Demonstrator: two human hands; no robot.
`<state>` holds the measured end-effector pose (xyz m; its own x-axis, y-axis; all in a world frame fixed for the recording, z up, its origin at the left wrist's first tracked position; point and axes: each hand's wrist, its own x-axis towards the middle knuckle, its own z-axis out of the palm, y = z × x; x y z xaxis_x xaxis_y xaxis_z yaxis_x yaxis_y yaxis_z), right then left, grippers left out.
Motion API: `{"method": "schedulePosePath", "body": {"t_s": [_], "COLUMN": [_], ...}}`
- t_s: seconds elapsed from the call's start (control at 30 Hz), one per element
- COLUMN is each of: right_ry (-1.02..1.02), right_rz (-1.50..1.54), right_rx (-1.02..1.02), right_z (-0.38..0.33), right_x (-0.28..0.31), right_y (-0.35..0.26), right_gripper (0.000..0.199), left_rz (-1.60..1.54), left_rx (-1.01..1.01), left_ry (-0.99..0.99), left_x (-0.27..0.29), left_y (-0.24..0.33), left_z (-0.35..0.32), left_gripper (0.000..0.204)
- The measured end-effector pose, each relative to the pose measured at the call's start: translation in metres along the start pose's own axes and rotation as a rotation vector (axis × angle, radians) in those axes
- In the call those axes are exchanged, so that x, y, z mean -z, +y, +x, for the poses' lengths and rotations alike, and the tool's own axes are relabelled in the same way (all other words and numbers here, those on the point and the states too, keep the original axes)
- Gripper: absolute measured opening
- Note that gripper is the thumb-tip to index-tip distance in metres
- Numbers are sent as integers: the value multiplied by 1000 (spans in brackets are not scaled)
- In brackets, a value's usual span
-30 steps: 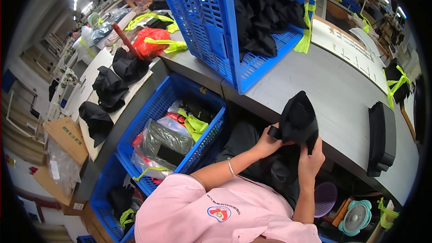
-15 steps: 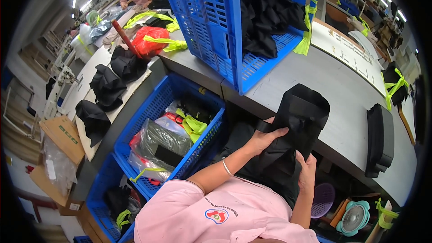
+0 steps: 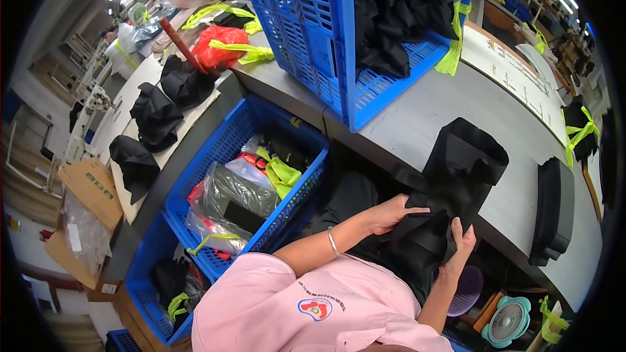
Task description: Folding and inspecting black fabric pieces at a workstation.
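Both hands pinch the black tubular fabric piece (image 3: pixel 456 182) low, left hand (image 3: pixel 391 214) and right hand (image 3: pixel 462 244), its length rising up-right over the grey table (image 3: pixel 417 111).

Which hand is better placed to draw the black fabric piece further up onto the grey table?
Probably the right hand: it grips the black fabric piece from below at the grey table edge, nearer the draped part. The left hand lies flat on the lower folds.
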<state>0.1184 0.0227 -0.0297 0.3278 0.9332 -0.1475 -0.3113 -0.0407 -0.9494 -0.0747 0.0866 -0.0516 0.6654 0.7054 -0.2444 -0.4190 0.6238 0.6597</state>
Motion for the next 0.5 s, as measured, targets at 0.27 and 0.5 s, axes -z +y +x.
{"method": "schedulePosePath", "body": {"t_s": [0.27, 0.5], "right_ry": [102, 98], "right_rz": [-47, -108], "right_rx": [60, -2], "right_z": [20, 37], "right_x": [6, 17], "right_y": [-5, 1], "right_gripper": [35, 33], "left_rz": [172, 61], "left_rx": [64, 288], "left_ry": [-23, 17], "left_x": [12, 14], "left_y": [-18, -1], "left_z": [25, 34], "left_gripper": [34, 40]}}
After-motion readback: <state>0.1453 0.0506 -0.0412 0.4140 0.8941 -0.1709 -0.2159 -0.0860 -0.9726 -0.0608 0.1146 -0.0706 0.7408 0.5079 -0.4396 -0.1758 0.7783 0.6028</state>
